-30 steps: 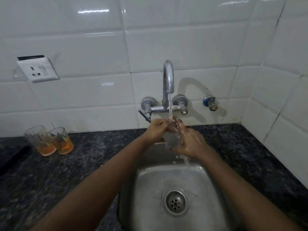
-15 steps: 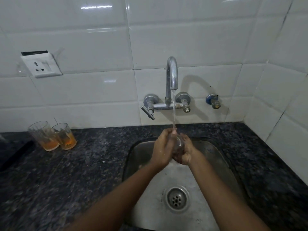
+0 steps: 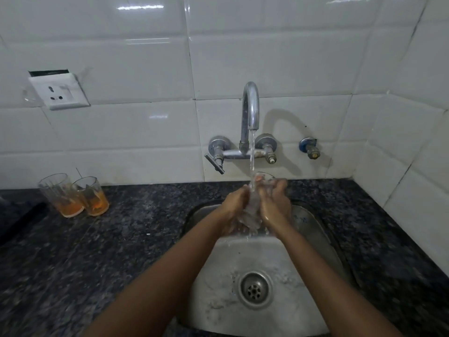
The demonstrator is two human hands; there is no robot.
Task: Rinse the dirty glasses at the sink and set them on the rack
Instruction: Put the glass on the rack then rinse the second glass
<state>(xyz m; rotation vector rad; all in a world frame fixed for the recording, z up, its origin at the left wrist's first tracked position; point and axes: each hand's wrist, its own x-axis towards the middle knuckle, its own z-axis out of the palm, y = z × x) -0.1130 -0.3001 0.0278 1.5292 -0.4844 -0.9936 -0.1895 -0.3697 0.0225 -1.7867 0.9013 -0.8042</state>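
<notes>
From the head camera, you hold a clear glass [image 3: 252,210] under the tap [image 3: 250,110] stream, above the sink [image 3: 313,229]. Your left hand [image 3: 237,203] and right hand [image 3: 275,203] both wrap around it. Wet, it is likely slippery and breakable; grip its sides, not the rim. Two dirty glasses [image 3: 73,194] wait on the counter [image 3: 136,239].

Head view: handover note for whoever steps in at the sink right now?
Left hand and right hand: both grip one clear glass over the sink, under running water from the tap.
Two dirty glasses with orange dregs stand side by side on the counter by the wall, left of the sink.
Done: nothing confirmed; no rack in view.
Left: finish this rinse, rack the glass, rinse and rack the other two, shut off the tap.
</notes>
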